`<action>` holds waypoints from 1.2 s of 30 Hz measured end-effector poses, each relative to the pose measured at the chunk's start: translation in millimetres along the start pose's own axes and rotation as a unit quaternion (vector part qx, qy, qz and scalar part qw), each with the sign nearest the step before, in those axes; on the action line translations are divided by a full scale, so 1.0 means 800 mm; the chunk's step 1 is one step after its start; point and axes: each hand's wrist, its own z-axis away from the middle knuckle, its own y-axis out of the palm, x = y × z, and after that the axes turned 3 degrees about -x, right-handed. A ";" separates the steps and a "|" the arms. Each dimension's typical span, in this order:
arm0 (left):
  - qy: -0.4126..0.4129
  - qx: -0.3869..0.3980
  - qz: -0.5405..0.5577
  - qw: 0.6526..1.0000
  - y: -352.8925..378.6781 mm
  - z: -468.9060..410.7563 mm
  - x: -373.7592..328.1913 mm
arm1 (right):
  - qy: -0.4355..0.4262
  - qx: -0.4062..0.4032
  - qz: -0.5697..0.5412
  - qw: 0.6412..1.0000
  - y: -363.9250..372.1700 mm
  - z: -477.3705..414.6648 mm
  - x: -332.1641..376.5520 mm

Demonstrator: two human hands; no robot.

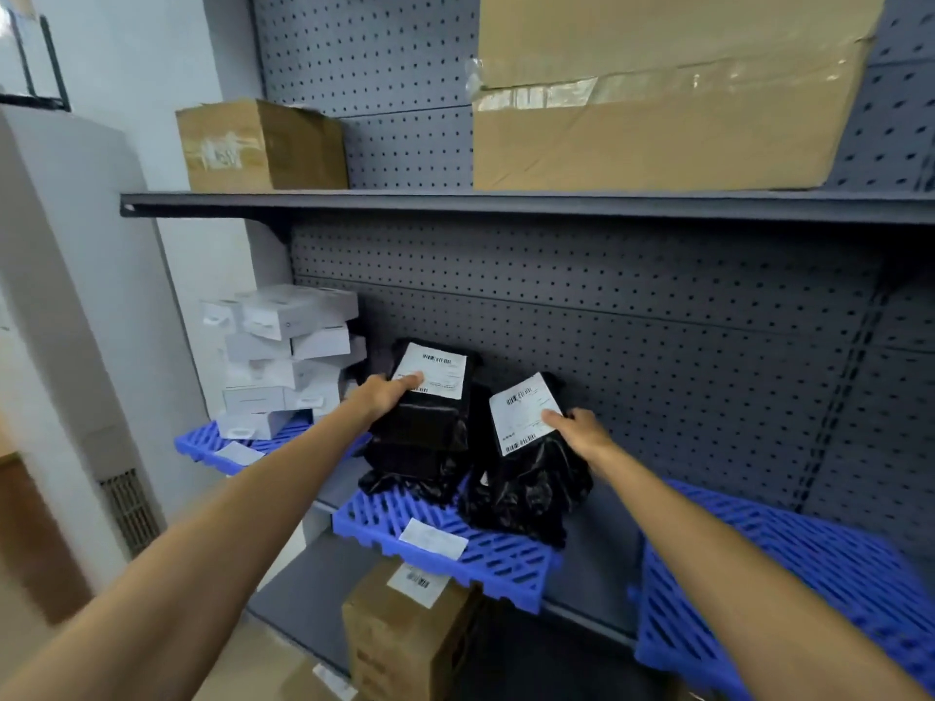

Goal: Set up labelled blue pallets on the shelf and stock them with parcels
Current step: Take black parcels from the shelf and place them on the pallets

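Entry: both parcels are on the middle blue pallet (506,561), which sits on the grey shelf (589,559) with a white paper tag (432,538) near its front edge. The left parcel (430,422) tops a short stack of black bags. The right parcel (531,478) stands just beside it, tilted, and the two bags touch. Both are glossy black poly mailers with a white shipping label on the face. My judgement is that they are light, soft and slumping, with slick film, so nothing is fragile but they slip easily. I would take them at a top corner or side edge, where the film bunches, rather than on the flat label. My left hand (392,392) holds the left parcel at its upper left edge, with fingers laid across the label corner and the thumb hidden behind. My right hand (582,432) grips the right parcel at its right edge, fingertips on the label margin and fingers curled narrow round the film. White boxes (288,356) are stacked on the left blue pallet (200,442). The right blue pallet (809,574) shows no load in view.
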 end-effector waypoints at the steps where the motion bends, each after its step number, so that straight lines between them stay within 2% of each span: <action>1: 0.002 0.007 -0.021 1.000 0.001 0.029 -0.020 | 0.011 -0.003 0.000 1.000 0.006 -0.005 -0.003; 4: 0.015 0.025 -0.068 0.997 0.003 0.041 -0.038 | 0.020 -0.023 0.031 0.999 0.026 0.004 0.009; 8: 0.024 0.072 -0.046 0.996 -0.001 -0.005 -0.030 | 0.013 -0.087 0.123 0.988 0.045 0.009 0.021; 12: 0.044 0.109 -0.057 0.991 -0.012 -0.026 -0.025 | 0.020 -0.125 0.147 0.981 0.054 0.022 0.025; 16: 0.111 0.115 -0.176 0.971 -0.027 -0.017 -0.032 | 0.016 -0.147 0.235 0.961 0.055 0.053 0.027; 18: 0.199 0.067 -0.308 0.928 -0.037 -0.001 -0.047 | 0.007 -0.152 0.298 0.942 0.054 0.074 0.030; 20: 0.287 0.019 -0.428 0.857 -0.042 0.015 -0.065 | -0.001 -0.154 0.366 0.918 0.049 0.098 0.035; 22: 0.349 0.019 -0.493 0.797 -0.036 0.034 -0.085 | -0.003 -0.147 0.439 0.887 0.038 0.124 0.038; 25: 0.436 0.073 -0.507 0.740 0.002 0.066 -0.112 | 0.010 -0.142 0.510 0.848 0.013 0.170 0.037; 29: 0.537 0.151 -0.467 0.686 0.089 0.129 -0.131 | 0.049 -0.157 0.539 0.826 -0.040 0.245 0.007; 36: 0.630 0.242 -0.441 0.592 0.257 0.289 -0.127 | 0.202 -0.213 0.522 0.801 -0.148 0.414 -0.090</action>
